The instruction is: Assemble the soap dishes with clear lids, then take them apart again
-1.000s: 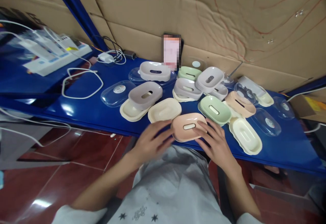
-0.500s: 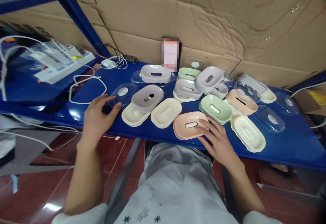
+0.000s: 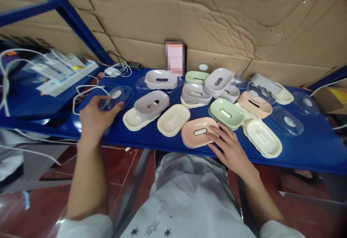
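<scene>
While laying the right hand (image 3: pixel 231 149) over the right end of the peach soap dish (image 3: pixel 199 140), stretches the left hand (image 3: pixel 94 122) well out to the left of that dish and grasps a clear oval lid (image 3: pixel 118 99) between thumb and fingers. Sets the right fingertips inside the dish and the thumb low by its near edge, probably to stop any sliding on the blue table (image 3: pixel 311 156); cannot tell whether to call this a grip on the rim or a mere rest. Has the peach soap dish close to the table's front edge, presumably for easy reach. Shows something cream through the dish's slot, suggesting a tray nested underneath. Has a cream tray (image 3: pixel 174 120) lying just left of the peach soap dish, and farther left a lilac-grey soap dish (image 3: pixel 143 106) askew over another cream tray (image 3: pixel 132 120), perhaps stacked loosely rather than seated. Has a green soap dish (image 3: pixel 234 117) behind and to the right of the peach one, also with cream in its slot. Props a phone (image 3: pixel 175 58) upright behind the peach soap dish against the cardboard (image 3: pixel 135 7), apparently for a clear view of its screen.
</scene>
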Demonstrator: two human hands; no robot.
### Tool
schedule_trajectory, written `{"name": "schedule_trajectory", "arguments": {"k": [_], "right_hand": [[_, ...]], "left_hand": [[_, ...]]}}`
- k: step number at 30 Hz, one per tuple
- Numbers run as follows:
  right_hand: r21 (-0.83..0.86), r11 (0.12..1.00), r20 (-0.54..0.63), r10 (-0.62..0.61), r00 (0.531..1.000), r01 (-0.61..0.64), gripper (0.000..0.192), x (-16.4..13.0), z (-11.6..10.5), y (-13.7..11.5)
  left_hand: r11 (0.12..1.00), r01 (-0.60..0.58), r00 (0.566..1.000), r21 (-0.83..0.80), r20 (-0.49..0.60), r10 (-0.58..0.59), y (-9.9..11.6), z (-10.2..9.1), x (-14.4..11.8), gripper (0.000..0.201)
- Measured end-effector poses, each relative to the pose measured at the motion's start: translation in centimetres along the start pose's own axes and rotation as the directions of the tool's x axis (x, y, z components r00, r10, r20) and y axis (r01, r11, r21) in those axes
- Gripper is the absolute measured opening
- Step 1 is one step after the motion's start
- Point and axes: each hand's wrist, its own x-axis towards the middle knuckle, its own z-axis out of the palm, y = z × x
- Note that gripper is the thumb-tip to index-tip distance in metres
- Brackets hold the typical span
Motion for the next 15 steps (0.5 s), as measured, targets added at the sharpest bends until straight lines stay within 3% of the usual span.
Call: {"name": "schedule_trajectory", "arguments": {"k": [2,4,6,7,9,11,12,15], "right_hand": [[0.006,1.000,0.003,-0.001,1.000,0.001,0.041,0.0,0.0,0.0],[0.007,1.000,0.003,-0.002,1.000,0.002,0.043,0.0,-0.1,0.0],[-0.001,1.000,-0.019,0.009,1.000,-0.009,0.053,-0.2,0.0,-0.1],[-0.003,1.000,-0.044,0.019,0.999,-0.019,0.061,-0.4,0.0,-0.1],[0.012,0.999,-0.122,0.046,0.991,-0.044,0.082,-0.8,0.1,-0.1],[0.046,0.997,-0.201,0.069,0.977,-0.061,0.100,-1.1,0.2,-0.1],[0.057,0.997,-0.217,0.071,0.974,-0.060,0.104,-1.2,0.2,-0.1],[0.056,0.998,-0.136,0.037,0.990,-0.029,0.096,-1.1,0.0,0.0]], "left_hand": [[0.991,-0.047,0.985,-0.122,-0.171,0.026,1.0,-0.9,-1.8,0.059],[0.939,-0.222,0.949,-0.264,-0.278,0.146,3.1,-2.1,-4.5,0.056],[0.835,-0.405,0.912,-0.372,-0.223,0.343,6.1,-2.9,-7.6,0.050],[0.782,-0.494,0.867,-0.380,-0.142,0.478,7.7,-3.0,-9.1,0.048],[0.650,-0.637,0.726,-0.414,-0.039,0.687,10.8,-2.6,-11.5,0.041],[0.524,-0.698,0.582,-0.488,0.039,0.812,12.9,-1.4,-13.0,0.039],[0.483,-0.700,0.530,-0.526,0.072,0.845,13.6,-0.8,-13.5,0.040],[0.441,-0.670,0.449,-0.597,0.146,0.881,14.3,0.9,-14.1,0.042]]}}
